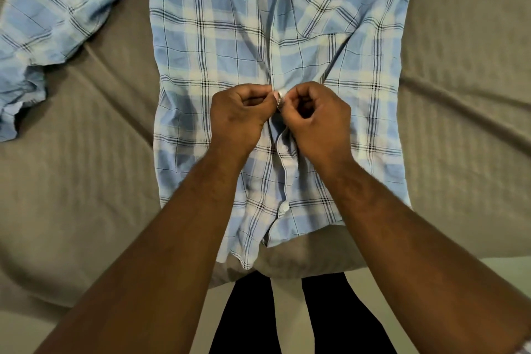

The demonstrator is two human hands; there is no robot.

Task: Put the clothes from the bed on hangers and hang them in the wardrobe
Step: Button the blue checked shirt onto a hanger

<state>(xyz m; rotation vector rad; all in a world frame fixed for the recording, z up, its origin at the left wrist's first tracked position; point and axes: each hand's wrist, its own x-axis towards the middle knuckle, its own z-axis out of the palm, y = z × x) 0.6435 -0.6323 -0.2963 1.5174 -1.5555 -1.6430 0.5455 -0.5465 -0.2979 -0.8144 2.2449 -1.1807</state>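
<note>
A light blue plaid shirt lies front side up on the bed, collar end away from me, hem toward me. Its left sleeve is crumpled at the far left. My left hand and my right hand meet over the middle of the button placket. Both pinch the placket edges at a white button between their fingertips. Below the hands two more white buttons show on the placket. No hanger or wardrobe is in view.
The bed has a grey-brown ribbed cover with creases running out from the shirt. Its front edge lies just below the shirt hem. My dark trouser legs stand on a pale floor against that edge.
</note>
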